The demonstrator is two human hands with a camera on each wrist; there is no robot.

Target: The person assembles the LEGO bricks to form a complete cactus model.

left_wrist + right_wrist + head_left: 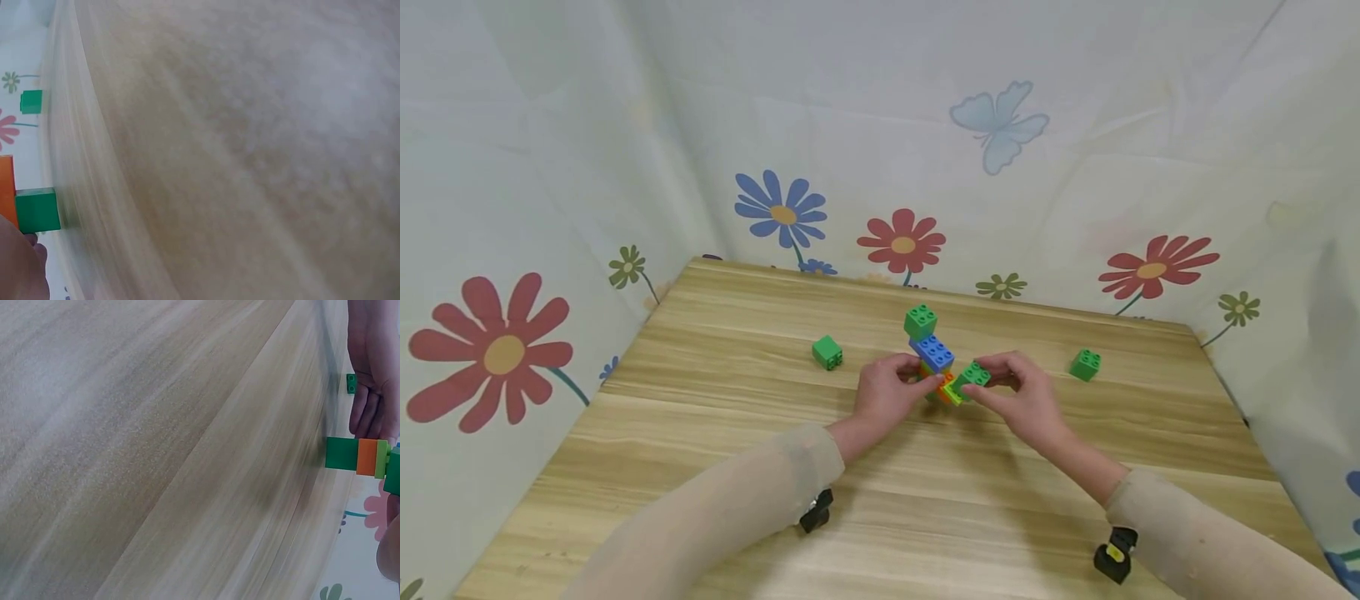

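Thumb and fingers of the right hand (1024,398) pinch a green four-stud brick (973,375), studs up. The left hand (886,390) grips the side of a small stack, its thumb nearer the wearer. In the right wrist view that stack runs upward from a green base brick (342,454) through an orange brick (367,457) to a lime brick (380,459).

The pinched brick lies at the lime brick's near, right-hand end, just beside the blue brick (933,354); whether it is pressed home, I cannot tell. The blue brick's long axis runs from far left to near right, and a green top brick (921,322) stands on its far end. The right hand is nearer the lime end.

Farther out on the wooden table (880,517), one loose green brick (827,352) lies on its side left of the left hand; another green brick (1086,365) sits studs up beyond the right hand.
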